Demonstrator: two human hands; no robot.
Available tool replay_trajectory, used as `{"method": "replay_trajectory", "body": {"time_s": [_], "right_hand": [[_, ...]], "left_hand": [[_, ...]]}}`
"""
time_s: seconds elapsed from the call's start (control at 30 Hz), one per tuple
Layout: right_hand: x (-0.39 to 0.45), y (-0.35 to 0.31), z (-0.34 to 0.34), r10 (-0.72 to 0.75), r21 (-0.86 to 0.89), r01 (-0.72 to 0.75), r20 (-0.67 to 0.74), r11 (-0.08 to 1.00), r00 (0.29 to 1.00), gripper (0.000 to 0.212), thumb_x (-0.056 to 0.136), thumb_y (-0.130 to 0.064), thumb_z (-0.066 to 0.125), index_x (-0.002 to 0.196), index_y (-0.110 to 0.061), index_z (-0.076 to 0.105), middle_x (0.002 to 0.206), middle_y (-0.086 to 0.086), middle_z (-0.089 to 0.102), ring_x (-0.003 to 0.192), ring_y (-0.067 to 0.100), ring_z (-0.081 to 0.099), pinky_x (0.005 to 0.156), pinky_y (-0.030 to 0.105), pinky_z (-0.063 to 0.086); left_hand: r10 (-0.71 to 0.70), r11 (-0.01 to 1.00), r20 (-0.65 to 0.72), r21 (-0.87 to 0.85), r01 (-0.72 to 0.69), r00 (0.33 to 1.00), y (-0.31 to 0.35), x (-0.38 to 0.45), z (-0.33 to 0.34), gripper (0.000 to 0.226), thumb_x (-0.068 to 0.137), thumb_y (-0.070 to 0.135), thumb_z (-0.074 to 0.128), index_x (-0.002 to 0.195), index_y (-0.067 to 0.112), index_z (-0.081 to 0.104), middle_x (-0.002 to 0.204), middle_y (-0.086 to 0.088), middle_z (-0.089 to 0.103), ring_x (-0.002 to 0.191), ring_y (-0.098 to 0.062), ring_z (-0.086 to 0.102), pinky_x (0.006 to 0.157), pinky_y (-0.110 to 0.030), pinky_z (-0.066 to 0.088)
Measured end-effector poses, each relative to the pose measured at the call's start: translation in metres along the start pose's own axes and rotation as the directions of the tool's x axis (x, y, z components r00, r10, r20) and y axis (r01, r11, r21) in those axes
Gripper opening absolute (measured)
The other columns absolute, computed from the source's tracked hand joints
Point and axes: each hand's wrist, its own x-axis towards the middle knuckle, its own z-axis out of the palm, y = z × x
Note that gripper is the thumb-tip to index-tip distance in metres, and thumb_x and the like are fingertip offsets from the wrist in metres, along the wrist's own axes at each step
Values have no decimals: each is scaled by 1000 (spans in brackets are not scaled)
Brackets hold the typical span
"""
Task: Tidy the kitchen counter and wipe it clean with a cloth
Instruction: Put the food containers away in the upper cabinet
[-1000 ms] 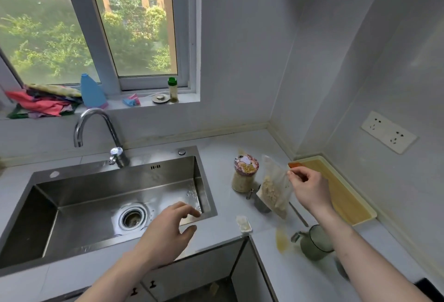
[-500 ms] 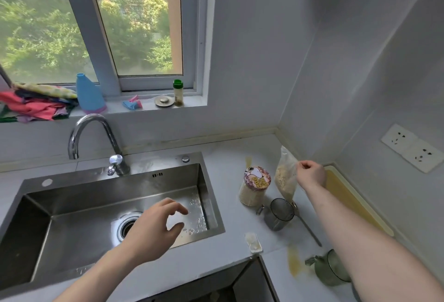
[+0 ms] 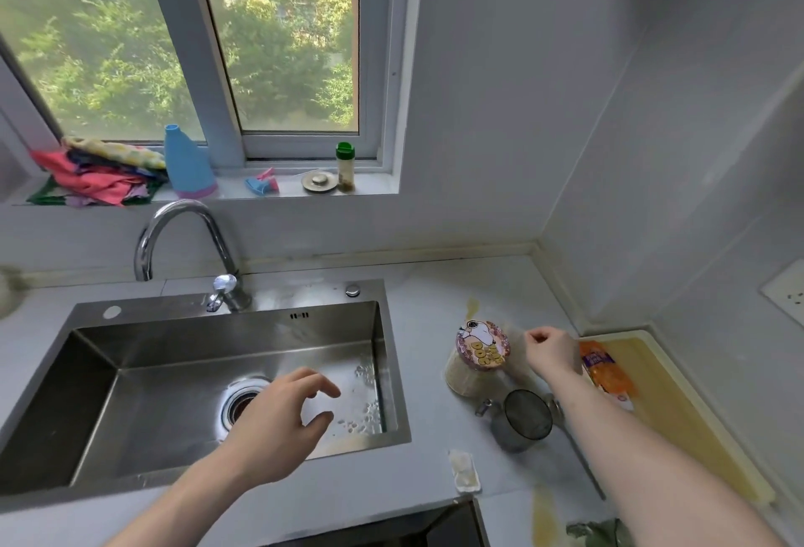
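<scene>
bag [image 3: 520, 361] now down behind jar [image 3: 476, 357] | right hand [image 3: 550, 353] low

Counter [image 3: 435, 285] pale grey, yellow-brown stains. Sink [image 3: 217, 355] brushed steel, tap [image 3: 182, 229] chrome. Jar lid [image 3: 482, 345] pink/purple, cartoon dog print, yellow lettering. Packet [image 3: 604, 370] orange with purple label. Tray [image 3: 696, 424] cream rim, mustard inside. Bottle [image 3: 187, 165] light blue, pinkish base. Small bottle [image 3: 345, 167] green cap. Cloth pile [image 3: 95, 174] red, pink, green, possibly yellow floral.
</scene>
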Motion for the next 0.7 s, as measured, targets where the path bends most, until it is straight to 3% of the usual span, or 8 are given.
{"method": "replay_trajectory", "body": {"time_s": [0.1, 0.27, 0.4, 0.47, 0.53, 0.6, 0.7], "right_hand": [[-7, 6, 11, -9, -52, 12, 51, 999, 999, 9, 93, -31, 62, 90, -28, 70, 108, 5, 72, 90, 28, 60, 76, 31, 47], [-40, 10, 3, -173, 16, 173, -12, 985, 985, 34, 93, -44, 59, 122, -26, 61, 121, -2, 56, 97, 19, 57, 77, 33, 45], [-82, -2, -2, -397, 162, 404, -79, 900, 915, 31, 92, -27, 65, 122, -25, 59, 120, -4, 53, 107, 16, 57, 88, 33, 45], [-103, -19, 6, -520, 178, 500, 90, 847, 849, 35, 91, -27, 65, 125, -32, 55, 118, -10, 54, 93, 3, 59, 89, 34, 50], [-133, -45, 27, -600, 193, 570, 331, 799, 728, 37, 94, -35, 61, 127, -41, 47, 119, -20, 50, 82, -1, 60, 78, 28, 51], [-166, -65, 53, -641, 244, 613, 492, 752, 590, 41, 95, -39, 59, 132, -46, 42, 124, -27, 44, 92, -5, 58, 82, 25, 49], [-203, -86, 90, -684, 308, 664, 591, 681, 427, 47, 94, -42, 57, 137, -47, 38, 135, -30, 37, 119, -3, 48, 99, 27, 44]], "left_hand": [[-10, 1000, -3, 2, 10, 1000, 1, 1, 6, 16, 91, 38, 64, 105, 45, 61, 111, 31, 54, 107, 9, 51, 87, -26, 48], [-45, 999, -34, -26, 44, 998, -3, -3, 14, 15, 90, 36, 66, 102, 45, 62, 109, 31, 54, 106, 8, 52, 88, -24, 47], [-67, 996, -13, -63, 67, 998, -5, 3, 20, 14, 87, 39, 63, 99, 48, 60, 112, 31, 55, 105, 6, 54, 89, -24, 48], [-118, 990, -33, -76, 115, 992, -9, -1, 16, 15, 86, 40, 63, 96, 50, 58, 112, 30, 56, 105, 6, 55, 90, -24, 48], [-207, 976, -75, -81, 201, 976, -25, -18, 6, 16, 86, 36, 64, 97, 47, 59, 107, 31, 56, 102, 8, 55, 90, -20, 45], [-289, 957, -118, -66, 283, 950, -44, -39, -3, 17, 87, 36, 64, 102, 42, 63, 104, 32, 53, 100, 7, 54, 89, -19, 45], [-390, 921, -188, -87, 380, 901, -70, -67, -18, 18, 84, 43, 62, 102, 44, 63, 107, 29, 54, 100, 7, 56, 88, -23, 49]]}}
